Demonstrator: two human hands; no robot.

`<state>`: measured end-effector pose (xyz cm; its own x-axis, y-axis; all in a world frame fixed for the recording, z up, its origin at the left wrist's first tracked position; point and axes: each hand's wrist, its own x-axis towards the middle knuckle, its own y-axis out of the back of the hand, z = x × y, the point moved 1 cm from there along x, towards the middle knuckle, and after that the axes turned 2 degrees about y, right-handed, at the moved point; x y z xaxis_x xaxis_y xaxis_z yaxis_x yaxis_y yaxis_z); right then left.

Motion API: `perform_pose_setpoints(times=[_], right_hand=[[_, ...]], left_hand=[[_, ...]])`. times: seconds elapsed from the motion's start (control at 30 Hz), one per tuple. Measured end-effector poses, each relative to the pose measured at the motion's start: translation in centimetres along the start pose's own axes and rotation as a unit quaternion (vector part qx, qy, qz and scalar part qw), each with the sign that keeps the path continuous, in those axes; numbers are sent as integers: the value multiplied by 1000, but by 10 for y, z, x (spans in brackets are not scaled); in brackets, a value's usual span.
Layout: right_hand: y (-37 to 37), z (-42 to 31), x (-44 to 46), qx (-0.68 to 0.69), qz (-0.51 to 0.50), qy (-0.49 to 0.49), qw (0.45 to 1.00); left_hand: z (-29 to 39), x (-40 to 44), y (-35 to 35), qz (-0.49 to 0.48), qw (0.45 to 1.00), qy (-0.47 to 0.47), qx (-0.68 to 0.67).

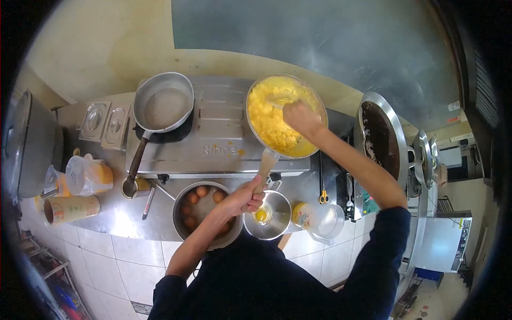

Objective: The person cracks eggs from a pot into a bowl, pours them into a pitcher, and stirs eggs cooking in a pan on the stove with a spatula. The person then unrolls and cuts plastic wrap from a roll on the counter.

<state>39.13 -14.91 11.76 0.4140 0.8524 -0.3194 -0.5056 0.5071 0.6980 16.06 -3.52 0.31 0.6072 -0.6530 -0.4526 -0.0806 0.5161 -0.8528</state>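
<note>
Left hand: Closed around the pan's pale handle near the stove's front edge, apparently to steady the pan.
Right hand: Closed over the pan, apparently on a utensil, its reach set for working the food from the far side.
Pan: At the stove's back right corner, filled with soft yellow egg, handle angled toward the person, likely for easy grip.
Stove: Splashes of yellow dot its front; a saucepan sits at its left edge.
Bowl: At the counter's front edge, holding a raw yolk, just right of a pot of brown eggs; the two seem paired for cracking within arm's reach.
Counter: Scissors and a clear tub to the right; wrapped jugs near the left end.
Out of sight: The right hand covers the utensil's grip, leaving its type unclear; the left forearm masks part of the pot; burner flames cannot be seen.
</note>
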Motion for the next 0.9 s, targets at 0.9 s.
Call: perform_pose_setpoints(times=[0.9], right_hand=[[-71, -15, -12, 490, 58, -265, 829]], left_hand=[[15, -13, -7, 52, 996, 22, 64]])
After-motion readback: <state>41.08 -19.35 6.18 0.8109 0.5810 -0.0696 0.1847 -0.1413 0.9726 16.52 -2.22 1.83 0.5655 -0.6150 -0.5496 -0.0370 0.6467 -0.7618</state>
